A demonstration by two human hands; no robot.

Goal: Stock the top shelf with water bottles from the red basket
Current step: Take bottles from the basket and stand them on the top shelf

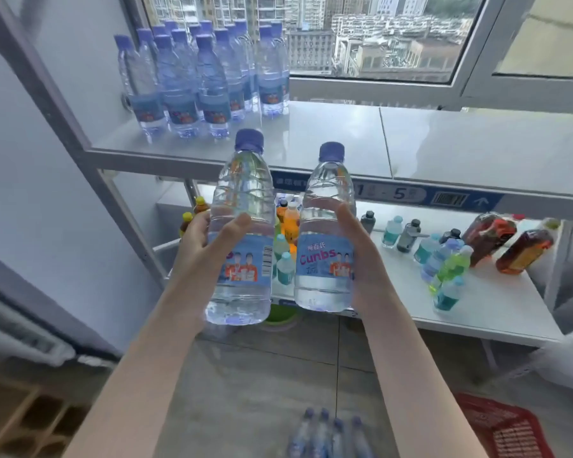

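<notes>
My left hand (201,241) grips a clear water bottle (242,206) with a blue cap and blue label, held upright in front of the shelf edge. My right hand (366,256) holds a second, matching water bottle (326,233) upright beside it. Both bottles are below the level of the top shelf (344,133), a white surface. Several identical water bottles (199,77) stand grouped at the shelf's back left. At the bottom right, a corner of the red basket (506,428) rests on the floor, and several more blue-capped bottles (331,434) appear blurred beside it.
The lower shelf (497,302) carries several small drinks: orange bottles (290,223), green and teal bottles (450,269) and brown tea bottles (506,242) lying on their sides. A window (377,38) rises behind the top shelf. A grey wall is to the left.
</notes>
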